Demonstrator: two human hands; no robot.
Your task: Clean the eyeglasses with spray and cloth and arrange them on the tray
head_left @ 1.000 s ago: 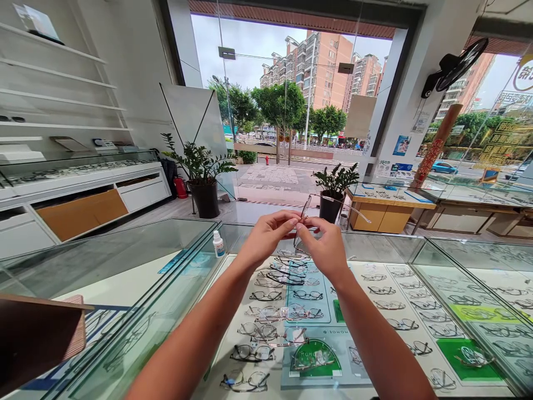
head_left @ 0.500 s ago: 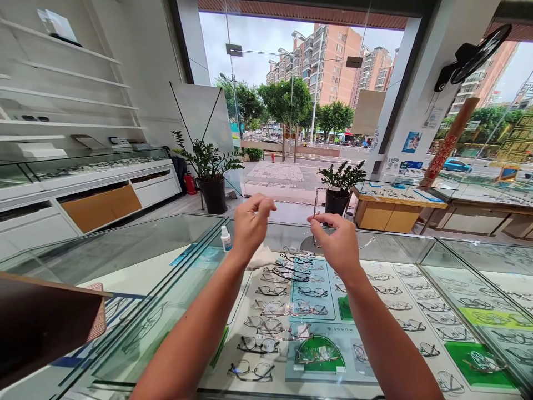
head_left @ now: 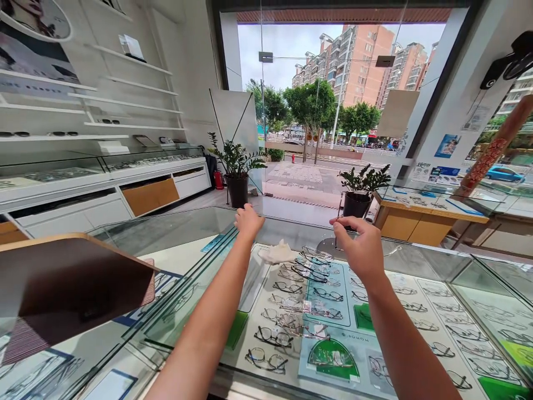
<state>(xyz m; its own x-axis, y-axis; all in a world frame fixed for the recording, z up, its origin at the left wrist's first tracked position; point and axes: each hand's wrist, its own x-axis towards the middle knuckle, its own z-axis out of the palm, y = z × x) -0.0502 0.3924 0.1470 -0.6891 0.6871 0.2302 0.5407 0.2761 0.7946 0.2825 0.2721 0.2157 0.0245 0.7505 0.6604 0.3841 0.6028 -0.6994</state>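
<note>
The left hand (head_left: 249, 220) is beyond the pale cloth (head_left: 278, 253) and to its left, back toward the camera; its curled fingers hide whatever may be under them, so whether it grips anything cannot be told. Right of the cloth, the right hand (head_left: 361, 244) pinches a pair of spectacles (head_left: 340, 208) between thumb and fingertips, covering most of the middle. The front shows edge-on — a thin line, its long axis near upright — and its lenses are hard to make out. One temple points rightward, away from the cloth, its tip showing past the hand. Between cloth and right hand lies a dark oval (head_left: 326, 244), partly covered and unclear. Nearer than the cloth, rows of eyeglass frames (head_left: 272, 336) lie in the glass case, the right forearm blocking some. A brown panel (head_left: 83, 272), cut off leftward, hides part of the counter far left of the cloth.
</note>
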